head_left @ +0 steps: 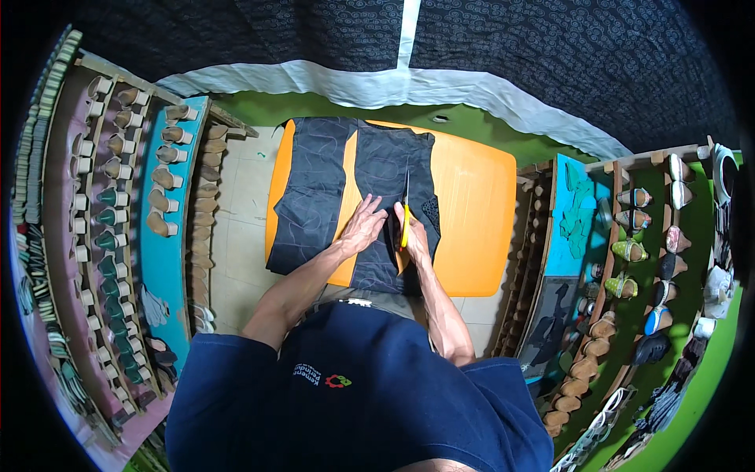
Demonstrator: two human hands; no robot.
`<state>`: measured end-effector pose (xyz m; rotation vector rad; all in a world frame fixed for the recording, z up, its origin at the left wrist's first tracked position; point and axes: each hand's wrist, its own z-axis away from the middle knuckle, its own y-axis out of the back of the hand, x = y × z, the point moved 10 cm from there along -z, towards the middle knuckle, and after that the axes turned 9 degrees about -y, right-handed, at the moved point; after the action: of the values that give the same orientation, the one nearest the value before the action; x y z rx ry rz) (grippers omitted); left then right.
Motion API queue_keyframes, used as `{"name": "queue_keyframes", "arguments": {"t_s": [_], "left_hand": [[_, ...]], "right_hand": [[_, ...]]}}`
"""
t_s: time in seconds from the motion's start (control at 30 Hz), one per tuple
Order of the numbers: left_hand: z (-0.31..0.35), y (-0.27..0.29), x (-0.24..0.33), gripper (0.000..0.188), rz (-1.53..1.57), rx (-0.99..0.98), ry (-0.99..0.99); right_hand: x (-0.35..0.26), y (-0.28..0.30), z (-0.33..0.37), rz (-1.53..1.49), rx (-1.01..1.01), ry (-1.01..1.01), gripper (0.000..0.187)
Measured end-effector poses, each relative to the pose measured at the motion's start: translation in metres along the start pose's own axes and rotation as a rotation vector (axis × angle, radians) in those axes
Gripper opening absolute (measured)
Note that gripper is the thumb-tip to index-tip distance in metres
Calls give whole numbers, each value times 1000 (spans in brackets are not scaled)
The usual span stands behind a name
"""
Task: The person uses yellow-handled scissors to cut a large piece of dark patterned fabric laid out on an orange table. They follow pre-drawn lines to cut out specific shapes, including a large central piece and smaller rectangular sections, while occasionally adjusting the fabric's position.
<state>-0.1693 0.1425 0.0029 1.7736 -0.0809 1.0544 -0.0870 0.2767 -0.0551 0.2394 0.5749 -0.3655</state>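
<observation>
Two dark pieces of fabric with faint curved lines lie on an orange table (476,208). My left hand (362,226) rests on the right-hand piece of fabric (385,157), its fingers stretched out flat. Just to the right, my right hand (418,240) grips a pair of scissors (406,224) with yellow handles. Their blades point away from me over that same fabric. Beside the blades, at the fabric's right edge, is a small dotted dark patch (429,209). The other fabric piece (313,169) lies further left, with a strip of orange tabletop showing between the two.
Wooden racks of shoe lasts (114,169) and a blue board (161,267) stand at the left. On the right are more racks with shoes (625,252) and a blue shelf with green scraps (576,206). A dark patterned curtain (543,63) hangs beyond the table.
</observation>
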Motion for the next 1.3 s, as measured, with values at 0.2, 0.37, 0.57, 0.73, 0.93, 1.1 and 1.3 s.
{"name": "queue_keyframes", "arguments": {"t_s": [0.2,0.37,0.57,0.73,0.93,1.1,1.3], "left_hand": [[-1,18,21,20,30,60,-107],[-3,16,25,19,77,33,-172],[4,18,27,20,42,53,-235],[10,27,43,20,122,137,-366],[5,29,40,22,2,49,-152],[-26,38,16,24,45,19,249],[-70,-2,-24,77,-62,2,342]], "right_hand": [[-8,-2,5,-25,-23,-31,70],[-18,3,20,-5,75,31,66],[-15,7,3,43,-23,-57,72],[-28,7,4,85,-21,-35,72],[-29,10,6,23,-16,50,69],[-24,6,11,-51,-89,12,68],[-24,3,15,-76,-226,-87,78]]}}
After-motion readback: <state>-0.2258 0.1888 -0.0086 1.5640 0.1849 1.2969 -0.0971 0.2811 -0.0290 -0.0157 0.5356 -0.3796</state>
